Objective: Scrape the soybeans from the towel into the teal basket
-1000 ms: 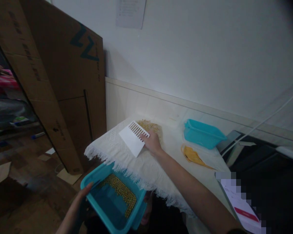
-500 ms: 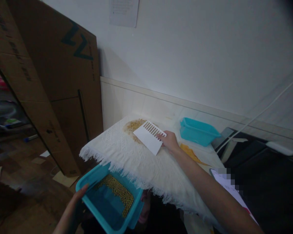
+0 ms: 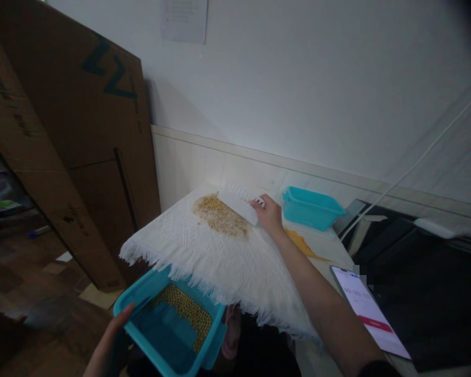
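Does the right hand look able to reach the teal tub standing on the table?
Probably yes: the right hand lies just beside the teal tub, nothing between them, though it grips a white scraper.

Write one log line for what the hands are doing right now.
left hand: holds teal bin below cloth edge | right hand: grips white scraper beside bean pile

smooth plastic scraper (image 3: 238,205), rough fringed cloth (image 3: 204,256), glossy plastic tub (image 3: 168,335).

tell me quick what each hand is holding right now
Left hand: closed on the teal tub of beans, below the cloth edge.
Right hand: closed on the white scraper, beside the bean pile.
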`<state>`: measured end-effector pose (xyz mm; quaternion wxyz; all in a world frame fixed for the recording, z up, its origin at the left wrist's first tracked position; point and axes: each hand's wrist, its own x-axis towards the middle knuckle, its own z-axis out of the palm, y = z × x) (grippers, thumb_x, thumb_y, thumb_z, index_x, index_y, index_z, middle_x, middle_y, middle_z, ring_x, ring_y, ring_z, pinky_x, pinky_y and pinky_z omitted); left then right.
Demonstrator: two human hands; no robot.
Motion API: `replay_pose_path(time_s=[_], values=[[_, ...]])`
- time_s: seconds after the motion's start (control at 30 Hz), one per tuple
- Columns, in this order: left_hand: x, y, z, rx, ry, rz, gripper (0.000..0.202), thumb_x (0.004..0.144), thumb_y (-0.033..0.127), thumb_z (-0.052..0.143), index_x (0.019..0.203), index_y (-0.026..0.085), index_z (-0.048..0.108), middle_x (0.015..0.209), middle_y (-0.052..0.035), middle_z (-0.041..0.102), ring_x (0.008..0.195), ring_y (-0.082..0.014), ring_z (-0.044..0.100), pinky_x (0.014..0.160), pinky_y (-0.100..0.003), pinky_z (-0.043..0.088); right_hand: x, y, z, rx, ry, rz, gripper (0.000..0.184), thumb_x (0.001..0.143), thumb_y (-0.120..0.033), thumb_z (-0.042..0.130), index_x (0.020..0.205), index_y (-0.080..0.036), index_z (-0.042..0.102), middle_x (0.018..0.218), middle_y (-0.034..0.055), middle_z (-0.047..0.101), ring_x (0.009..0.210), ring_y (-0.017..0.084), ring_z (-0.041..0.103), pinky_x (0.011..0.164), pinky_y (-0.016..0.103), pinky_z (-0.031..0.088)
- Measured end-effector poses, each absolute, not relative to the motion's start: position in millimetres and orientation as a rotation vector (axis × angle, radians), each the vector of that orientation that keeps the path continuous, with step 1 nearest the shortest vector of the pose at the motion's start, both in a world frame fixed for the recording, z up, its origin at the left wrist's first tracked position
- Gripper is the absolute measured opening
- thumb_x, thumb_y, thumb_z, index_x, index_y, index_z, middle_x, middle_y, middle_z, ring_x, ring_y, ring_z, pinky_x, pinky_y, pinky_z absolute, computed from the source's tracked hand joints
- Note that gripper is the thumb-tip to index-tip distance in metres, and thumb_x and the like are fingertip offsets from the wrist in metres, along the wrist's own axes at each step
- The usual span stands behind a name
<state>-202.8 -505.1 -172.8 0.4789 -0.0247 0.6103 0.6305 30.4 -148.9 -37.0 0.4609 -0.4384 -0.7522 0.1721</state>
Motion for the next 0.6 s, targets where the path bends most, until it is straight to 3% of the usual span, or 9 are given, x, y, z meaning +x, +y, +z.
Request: replay_pose_path(time_s=[0.2, 0.37, 0.6], values=[[-202, -509, -162, -0.178, 1.377, 1.563, 0.098, 0.073, 0.06, 0.079, 0.156, 0.024, 0.042, 0.081, -0.0044, 0.085, 0.105, -0.0339, 0.077, 0.073, -0.038, 0.066, 19, -173, -51, -0.984, -1.968, 0.345, 0.02, 0.09, -0.042, 0.06, 0.082, -0.024, 0.066, 0.063, -0.0021, 0.063, 0.061, 0.018, 0.06, 0.061, 0.025, 0.038], [-194, -509, -154, -0.132, 1.45, 1.546, 0.086, 0.069, 0.063, 0.08, 0.143, 0.023, 0.058, 0.094, -0.0043, 0.086, 0.122, -0.0336, 0.069, 0.077, -0.036, 0.066, 16, -181, -52, -0.941, -2.059, 0.271, 0.019, 0.093, -0.039, 0.059, 0.086, -0.025, 0.069, 0.063, -0.0019, 0.065, 0.06, 0.019, 0.062, 0.059, 0.025, 0.039], [-185, -507, -144, -0.097, 1.469, 1.567, 0.082, 0.069, 0.061, 0.081, 0.138, 0.02, 0.062, 0.095, -0.0072, 0.085, 0.117, -0.0363, 0.071, 0.078, -0.041, 0.066, 13, -194, -48, -0.927, -2.129, 0.226, 0.018, 0.095, -0.035, 0.059, 0.09, -0.024, 0.072, 0.07, 0.0008, 0.071, 0.062, 0.019, 0.065, 0.061, 0.026, 0.041]])
